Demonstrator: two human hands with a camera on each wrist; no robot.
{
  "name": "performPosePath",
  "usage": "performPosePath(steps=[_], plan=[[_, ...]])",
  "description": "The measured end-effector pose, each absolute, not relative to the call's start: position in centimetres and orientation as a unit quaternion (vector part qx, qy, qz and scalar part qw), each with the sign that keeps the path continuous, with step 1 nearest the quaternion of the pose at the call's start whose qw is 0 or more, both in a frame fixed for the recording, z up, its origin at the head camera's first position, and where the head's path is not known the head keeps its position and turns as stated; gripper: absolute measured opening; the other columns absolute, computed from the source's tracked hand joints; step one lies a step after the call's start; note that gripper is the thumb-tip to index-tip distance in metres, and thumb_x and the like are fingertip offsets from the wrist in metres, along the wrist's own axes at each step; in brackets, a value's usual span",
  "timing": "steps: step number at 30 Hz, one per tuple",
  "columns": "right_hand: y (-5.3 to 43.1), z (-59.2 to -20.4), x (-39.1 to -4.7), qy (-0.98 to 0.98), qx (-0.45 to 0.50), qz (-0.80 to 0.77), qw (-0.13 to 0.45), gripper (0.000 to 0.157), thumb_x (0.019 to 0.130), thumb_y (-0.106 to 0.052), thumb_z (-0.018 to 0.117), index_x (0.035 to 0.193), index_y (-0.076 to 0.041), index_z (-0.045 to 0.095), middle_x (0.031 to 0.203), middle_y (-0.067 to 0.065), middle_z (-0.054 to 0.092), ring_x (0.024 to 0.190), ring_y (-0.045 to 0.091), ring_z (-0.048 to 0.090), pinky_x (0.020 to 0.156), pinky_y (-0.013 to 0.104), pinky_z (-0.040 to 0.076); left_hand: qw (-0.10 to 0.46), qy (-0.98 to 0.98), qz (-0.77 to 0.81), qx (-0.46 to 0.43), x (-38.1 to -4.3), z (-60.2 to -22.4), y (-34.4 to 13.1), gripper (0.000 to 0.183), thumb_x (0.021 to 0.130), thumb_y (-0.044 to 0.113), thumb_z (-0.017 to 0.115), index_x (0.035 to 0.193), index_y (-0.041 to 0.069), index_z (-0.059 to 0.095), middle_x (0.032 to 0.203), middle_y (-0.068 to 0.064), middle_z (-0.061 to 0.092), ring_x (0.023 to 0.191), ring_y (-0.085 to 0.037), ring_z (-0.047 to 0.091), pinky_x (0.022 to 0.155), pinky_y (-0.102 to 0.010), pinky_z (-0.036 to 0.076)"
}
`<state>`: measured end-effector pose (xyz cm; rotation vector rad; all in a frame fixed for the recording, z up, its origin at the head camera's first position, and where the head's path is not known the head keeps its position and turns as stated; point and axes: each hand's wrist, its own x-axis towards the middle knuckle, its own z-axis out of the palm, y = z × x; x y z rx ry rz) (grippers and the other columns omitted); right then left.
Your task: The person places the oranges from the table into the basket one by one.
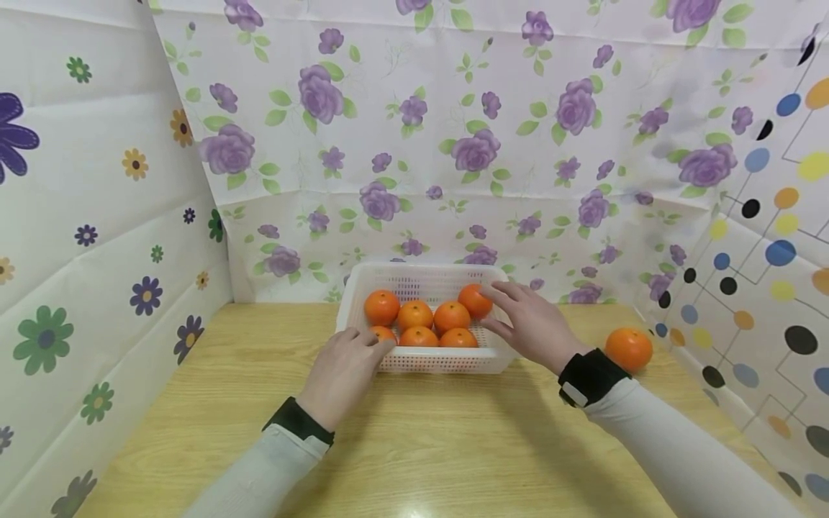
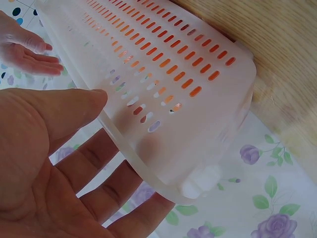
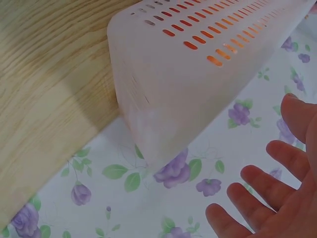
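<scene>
A white plastic basket (image 1: 440, 360) with slotted walls stands at the back of the table and holds several oranges (image 1: 418, 337). My left hand (image 1: 343, 370) grips its front left rim, with the thumb (image 2: 86, 109) on the outer side and the fingers over the rim on the inner side. Fingertips show faintly through the wall in the left wrist view. My right hand (image 1: 534, 324) hovers over the basket's right end, its fingers spread and nothing held. In the head view its fingertips overlap the back right orange (image 1: 475, 301).
A lone orange (image 1: 628, 350) lies on the wooden table (image 1: 427, 439) to the right, beyond my right wrist. Flowered cloth (image 1: 414, 144) hangs behind the basket. Patterned sheets stand along the left and right sides.
</scene>
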<state>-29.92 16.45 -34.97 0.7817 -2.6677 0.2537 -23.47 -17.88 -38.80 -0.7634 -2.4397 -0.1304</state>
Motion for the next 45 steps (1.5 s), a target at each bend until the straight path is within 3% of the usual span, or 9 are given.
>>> performPosePath(steps=[19, 45], plan=[[18.1, -35.4, -29.4, -0.948, 0.252, 0.080, 0.176, 0.063, 0.106, -0.040, 0.077, 0.159, -0.011, 0.059, 0.160, 0.021, 0.055, 0.144, 0.046, 0.054, 0.108, 0.065, 0.052, 0.285, -0.915, -0.041, -0.283, -23.6, -38.9, -17.9, 0.035, 0.086, -0.001, 0.091, 0.114, 0.017, 0.080, 0.101, -0.004, 0.076, 0.084, -0.028, 0.061, 0.082, -0.043, 0.057], [20.3, -35.1, -28.6, -0.958, 0.218, 0.080, 0.170, 0.062, 0.108, -0.038, 0.074, 0.159, -0.009, 0.058, 0.161, 0.025, 0.053, 0.146, 0.050, 0.051, 0.110, 0.069, 0.048, 0.284, -0.915, -0.048, -0.284, -23.4, -38.9, -17.8, 0.034, 0.086, -0.001, 0.091, 0.113, 0.016, 0.080, 0.100, -0.004, 0.077, 0.085, -0.029, 0.062, 0.084, -0.045, 0.058]])
